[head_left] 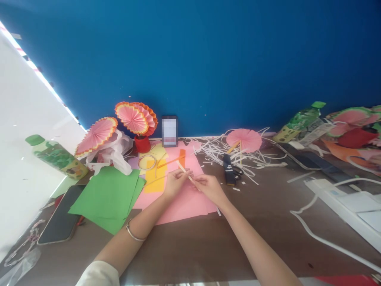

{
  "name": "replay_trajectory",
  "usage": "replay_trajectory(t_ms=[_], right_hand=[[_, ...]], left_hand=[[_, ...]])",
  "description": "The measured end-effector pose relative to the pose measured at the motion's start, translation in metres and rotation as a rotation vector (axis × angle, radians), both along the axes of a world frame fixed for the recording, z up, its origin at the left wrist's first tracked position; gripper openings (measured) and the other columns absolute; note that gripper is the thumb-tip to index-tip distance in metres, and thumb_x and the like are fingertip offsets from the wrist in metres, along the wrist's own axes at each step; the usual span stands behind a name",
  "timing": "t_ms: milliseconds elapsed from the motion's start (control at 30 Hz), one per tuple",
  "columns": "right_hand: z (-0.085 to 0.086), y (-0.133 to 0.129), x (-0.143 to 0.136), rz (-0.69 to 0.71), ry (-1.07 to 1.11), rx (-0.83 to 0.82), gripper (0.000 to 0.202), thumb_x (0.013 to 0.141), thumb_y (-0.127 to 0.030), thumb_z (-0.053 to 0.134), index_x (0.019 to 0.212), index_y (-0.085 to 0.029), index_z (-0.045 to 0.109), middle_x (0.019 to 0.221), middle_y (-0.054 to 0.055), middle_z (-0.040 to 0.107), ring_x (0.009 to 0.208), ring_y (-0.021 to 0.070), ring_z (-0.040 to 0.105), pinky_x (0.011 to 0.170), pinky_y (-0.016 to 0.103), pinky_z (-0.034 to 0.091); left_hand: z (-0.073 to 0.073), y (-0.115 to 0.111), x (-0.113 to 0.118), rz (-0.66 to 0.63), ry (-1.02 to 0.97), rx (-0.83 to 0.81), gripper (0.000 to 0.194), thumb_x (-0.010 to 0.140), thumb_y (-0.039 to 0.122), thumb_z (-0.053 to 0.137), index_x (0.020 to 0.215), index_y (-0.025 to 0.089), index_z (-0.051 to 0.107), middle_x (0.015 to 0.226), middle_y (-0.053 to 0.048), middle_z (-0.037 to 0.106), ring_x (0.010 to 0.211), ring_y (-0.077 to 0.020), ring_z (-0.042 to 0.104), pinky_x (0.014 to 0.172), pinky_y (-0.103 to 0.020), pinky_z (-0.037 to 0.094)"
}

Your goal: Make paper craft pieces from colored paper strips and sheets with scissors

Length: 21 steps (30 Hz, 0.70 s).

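Note:
My left hand (176,182) and my right hand (208,188) meet over the pink paper (181,206) on the dark table. Between them a thin pale strip (185,171) slants from upper left to lower right, pinched by the fingers of both hands. Yellow paper (155,179) and an orange piece (182,159) lie on the pink sheets just beyond my left hand. Green sheets (107,194) are stacked to the left of my left forearm. Black-handled scissors (237,172) rest to the right of my right hand, beside a black object (229,170).
Pleated paper fans (135,118) stand at the back left by a propped phone (170,132). White strips (212,149) lie tangled under a pink fan (244,140). Bottles (56,155) stand at both sides. A dark phone (62,214) lies left, a white power strip (345,206) right.

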State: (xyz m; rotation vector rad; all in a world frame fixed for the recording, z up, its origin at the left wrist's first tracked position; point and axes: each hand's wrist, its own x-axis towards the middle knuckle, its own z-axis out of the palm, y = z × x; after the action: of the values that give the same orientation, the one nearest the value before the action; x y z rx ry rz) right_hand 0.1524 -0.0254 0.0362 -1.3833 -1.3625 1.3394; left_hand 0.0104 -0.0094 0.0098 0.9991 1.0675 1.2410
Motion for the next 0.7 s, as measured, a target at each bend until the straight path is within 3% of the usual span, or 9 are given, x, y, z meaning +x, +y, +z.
replay_trajectory(t_ms=[200, 433, 700], right_hand=[[-0.003, 0.000, 0.000, 0.011, -0.018, 0.024, 0.036, 0.060, -0.047, 0.068, 0.071, -0.013, 0.066, 0.062, 0.007, 0.068, 0.061, 0.0217, 0.066, 0.050, 0.028, 0.050], [-0.001, 0.001, -0.001, 0.019, -0.027, 0.011, 0.033, 0.062, -0.047, 0.067, 0.069, -0.014, 0.065, 0.060, 0.006, 0.067, 0.059, 0.0200, 0.065, 0.052, 0.028, 0.050], [0.007, -0.001, 0.000, 0.055, -0.041, -0.026, 0.028, 0.062, -0.042, 0.068, 0.066, -0.014, 0.066, 0.056, 0.003, 0.064, 0.046, 0.0136, 0.058, 0.042, 0.023, 0.045]], left_hand=[[0.002, -0.001, 0.000, -0.007, -0.059, -0.022, 0.035, 0.061, 0.038, 0.070, 0.084, 0.011, 0.067, 0.090, -0.012, 0.069, 0.079, -0.0234, 0.066, 0.072, -0.032, 0.051], [0.003, -0.004, 0.000, -0.065, 0.061, 0.017, 0.031, 0.060, 0.036, 0.071, 0.082, 0.013, 0.070, 0.077, -0.008, 0.071, 0.078, -0.0225, 0.065, 0.074, -0.031, 0.050], [-0.004, 0.002, -0.001, -0.022, -0.066, -0.012, 0.035, 0.062, 0.041, 0.069, 0.081, 0.011, 0.067, 0.082, -0.012, 0.070, 0.077, -0.0234, 0.066, 0.073, -0.034, 0.050]])
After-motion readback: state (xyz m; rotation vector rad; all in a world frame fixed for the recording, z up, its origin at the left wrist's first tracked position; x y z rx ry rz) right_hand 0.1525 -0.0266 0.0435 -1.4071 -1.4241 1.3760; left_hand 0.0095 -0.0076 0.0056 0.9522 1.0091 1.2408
